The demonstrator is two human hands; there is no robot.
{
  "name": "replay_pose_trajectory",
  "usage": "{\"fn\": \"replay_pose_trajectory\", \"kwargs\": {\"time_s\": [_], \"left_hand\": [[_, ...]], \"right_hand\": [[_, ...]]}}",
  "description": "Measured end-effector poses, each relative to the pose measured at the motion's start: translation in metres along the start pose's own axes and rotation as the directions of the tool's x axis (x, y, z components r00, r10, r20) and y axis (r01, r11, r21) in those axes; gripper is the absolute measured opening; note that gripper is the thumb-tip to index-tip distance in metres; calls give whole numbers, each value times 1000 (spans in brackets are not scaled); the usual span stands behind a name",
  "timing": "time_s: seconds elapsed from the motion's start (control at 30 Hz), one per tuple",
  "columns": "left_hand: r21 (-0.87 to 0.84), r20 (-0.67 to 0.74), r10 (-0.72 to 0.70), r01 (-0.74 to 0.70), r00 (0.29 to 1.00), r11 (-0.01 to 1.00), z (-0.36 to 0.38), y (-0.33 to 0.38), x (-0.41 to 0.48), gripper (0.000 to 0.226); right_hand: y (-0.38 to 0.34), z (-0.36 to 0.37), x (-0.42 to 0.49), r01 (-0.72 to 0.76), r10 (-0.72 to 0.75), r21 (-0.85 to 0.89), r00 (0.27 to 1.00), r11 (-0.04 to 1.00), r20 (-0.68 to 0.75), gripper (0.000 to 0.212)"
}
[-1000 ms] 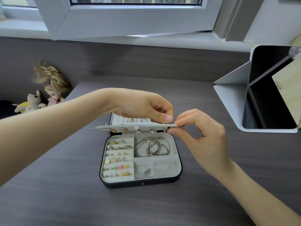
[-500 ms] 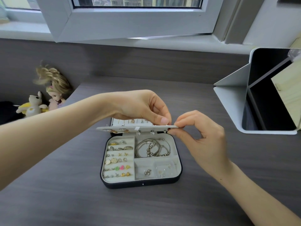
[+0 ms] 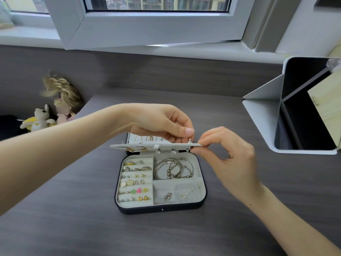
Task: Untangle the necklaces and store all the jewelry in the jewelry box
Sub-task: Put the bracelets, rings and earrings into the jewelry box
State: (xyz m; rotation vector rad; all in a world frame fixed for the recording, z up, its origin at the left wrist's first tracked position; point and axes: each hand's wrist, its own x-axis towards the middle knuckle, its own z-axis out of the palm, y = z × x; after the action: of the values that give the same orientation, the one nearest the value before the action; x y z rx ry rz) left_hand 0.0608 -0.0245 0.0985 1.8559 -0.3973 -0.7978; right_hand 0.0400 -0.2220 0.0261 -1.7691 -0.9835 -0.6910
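Note:
A dark jewelry box (image 3: 162,209) lies open on the grey desk. Its pale tray holds rows of rings and earrings (image 3: 135,182) on the left and silver bangles (image 3: 173,169) on the right. A white earring flap (image 3: 155,146) is held level over the box's back half, with studs hanging under it. My right hand (image 3: 228,156) pinches the flap's right end. My left hand (image 3: 166,122) reaches over from the left and pinches a small earring (image 3: 189,140) at the flap's top, near that same end. Gold chains (image 3: 147,138) show in the lid behind.
A white-framed organizer (image 3: 262,115) with dark compartments stands at the right. A doll (image 3: 62,97) and a small plush toy (image 3: 39,119) sit at the left, off the desk edge. An open window sash (image 3: 147,28) hangs above the far wall.
Both hands stay at the flap's right end with only slight finger shifts. The view has tilted up a little.

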Motion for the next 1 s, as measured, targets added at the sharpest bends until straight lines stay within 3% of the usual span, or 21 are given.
{"fn": "replay_pose_trajectory", "kwargs": {"time_s": [0.4, 0.57, 0.73, 1.0], "left_hand": [[168, 33, -19, 14, 999, 986, 4, 5, 0, 23], [138, 13, -19, 17, 1000, 990, 3, 3, 0, 35], [55, 38, -8, 6, 999, 998, 2, -1, 0, 19], [-51, 63, -20, 23, 998, 998, -3, -5, 3, 14]], "right_hand": [[0, 1, 1, 7, -7, -12, 1000, 1000, -3, 14], [0, 0, 1, -1, 1, -19, 1000, 1000, -8, 13], [-1, 0, 1, -7, 7, -23, 1000, 1000, -9, 12], [-2, 0, 1, 1, -1, -24, 1000, 1000, -8, 12]]}}
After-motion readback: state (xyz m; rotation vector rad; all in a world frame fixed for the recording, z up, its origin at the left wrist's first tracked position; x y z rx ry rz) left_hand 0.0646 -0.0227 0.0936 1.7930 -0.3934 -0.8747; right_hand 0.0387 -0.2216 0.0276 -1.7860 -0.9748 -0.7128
